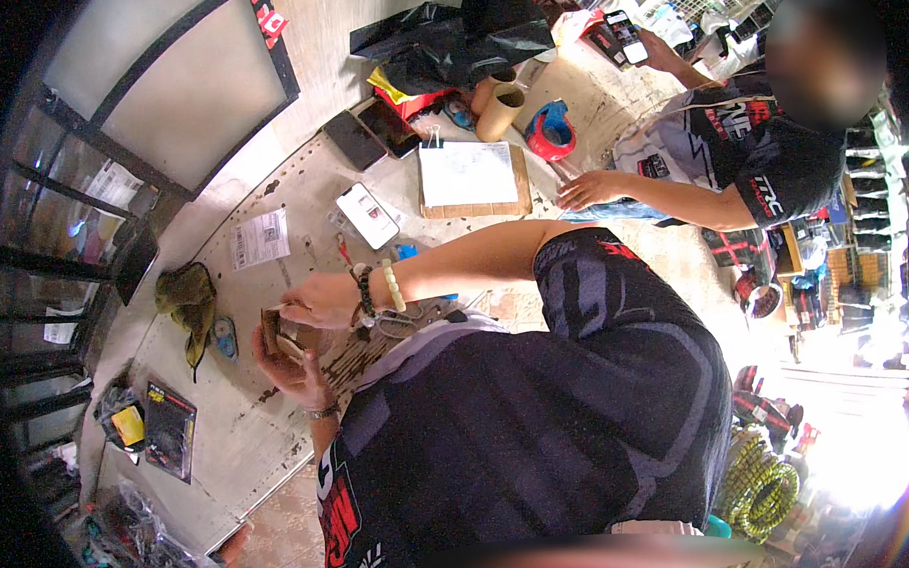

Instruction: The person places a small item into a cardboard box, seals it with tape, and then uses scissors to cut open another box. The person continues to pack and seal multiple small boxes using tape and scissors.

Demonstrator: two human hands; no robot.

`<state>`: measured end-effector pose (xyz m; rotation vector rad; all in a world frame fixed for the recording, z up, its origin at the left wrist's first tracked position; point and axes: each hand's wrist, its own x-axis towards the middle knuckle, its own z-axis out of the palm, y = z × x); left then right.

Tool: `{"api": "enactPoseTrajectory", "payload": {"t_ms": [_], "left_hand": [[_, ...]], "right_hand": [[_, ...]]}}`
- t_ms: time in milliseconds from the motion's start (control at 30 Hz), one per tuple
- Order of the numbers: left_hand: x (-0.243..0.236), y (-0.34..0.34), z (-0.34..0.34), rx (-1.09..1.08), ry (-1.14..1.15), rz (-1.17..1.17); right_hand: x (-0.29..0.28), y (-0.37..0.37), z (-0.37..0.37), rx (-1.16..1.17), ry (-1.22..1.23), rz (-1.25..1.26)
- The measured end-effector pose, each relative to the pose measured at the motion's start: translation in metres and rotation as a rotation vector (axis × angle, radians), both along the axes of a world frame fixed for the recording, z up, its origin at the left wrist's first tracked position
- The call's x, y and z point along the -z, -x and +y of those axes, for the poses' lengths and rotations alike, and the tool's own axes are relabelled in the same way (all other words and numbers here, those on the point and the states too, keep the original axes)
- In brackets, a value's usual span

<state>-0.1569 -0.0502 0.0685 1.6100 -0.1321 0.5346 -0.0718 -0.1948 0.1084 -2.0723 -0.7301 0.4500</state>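
My left hand (294,380) and my right hand (320,302), with beaded bracelets on its wrist, grip a small brown cardboard-like piece (276,332) over the worn table (229,432); its exact form is hard to make out. My left fingers curl round its lower part, while my right fingers close on its top edge. An olive cloth item (183,298) and a small blue object (225,338) lie left of my hands. Beyond them are a white-screened phone (368,216) and a printed label (259,240).
A co-worker (730,154) at right holds a phone (625,38), the other hand (583,191) by a clipboard with paper (468,172). Dark phones (351,140), cardboard tubes (501,112) and a red-blue tape dispenser (551,132) stand behind. A black package (169,432) lies front left.
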Motion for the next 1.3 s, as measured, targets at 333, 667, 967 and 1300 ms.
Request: {"api": "enactPoseTrajectory", "payload": {"t_ms": [333,667,967,1300], "left_hand": [[0.010,-0.004,0.002,-0.113,-0.178,-0.076],[0.007,0.001,0.004,-0.131,-0.478,-0.200],[-0.005,0.026,0.042,0.148,-0.482,0.015],[0.015,0.026,0.048,0.213,-0.197,0.106]], "right_hand": [[0.002,0.006,0.011,0.186,-0.027,-0.102],[-0.003,0.009,0.008,0.134,-0.065,0.080],[-0.008,-0.023,-0.022,-0.367,-0.147,0.723],[0.013,-0.049,-0.011,-0.574,-0.103,0.901]]}}
